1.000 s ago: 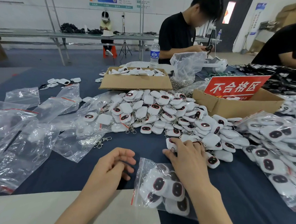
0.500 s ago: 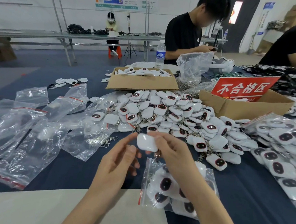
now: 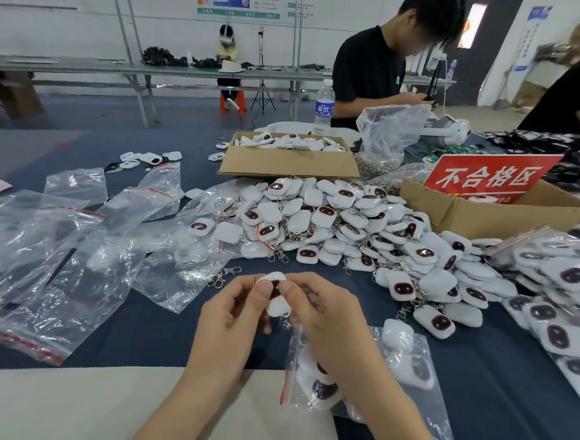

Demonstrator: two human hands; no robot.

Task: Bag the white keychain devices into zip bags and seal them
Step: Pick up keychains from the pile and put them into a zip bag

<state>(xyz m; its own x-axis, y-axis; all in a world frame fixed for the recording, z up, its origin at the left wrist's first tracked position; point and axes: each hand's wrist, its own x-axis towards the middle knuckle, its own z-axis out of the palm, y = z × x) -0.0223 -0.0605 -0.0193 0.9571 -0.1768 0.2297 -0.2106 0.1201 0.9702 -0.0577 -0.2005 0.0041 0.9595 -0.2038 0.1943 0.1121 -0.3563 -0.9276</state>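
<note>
Both hands meet above the near middle of the table [image 3: 171, 331], and together they hold one white device [image 3: 278, 306]. The left hand [image 3: 230, 318] pinches its left side with thumb and curled fingers. The right hand [image 3: 326, 322] pinches its right side the same way. The two thumbs press on the device's dark face, which is turned up toward the camera, and a bit of its metal chain hangs below.

Under the right wrist, near the table's near edge, lies a bag [image 3: 412, 366] with several devices already in it. Its red-striped mouth points left and is partly hidden by the arm, so I cannot tell whether it is sealed.

Past the hands, a big loose pile [image 3: 349, 231] of devices covers the middle of the table. Empty bags [image 3: 56, 255] lie spread along the left side, and filled bags [image 3: 559, 280] are stacked at the right edge.

Toward the far edge stand a flat box [image 3: 285, 163] of more devices, a second box [image 3: 488, 216] with a red sign [image 3: 490, 175] in it, and a bottle [image 3: 324, 107]. A pale sheet [image 3: 62, 406] covers the near left corner.
</note>
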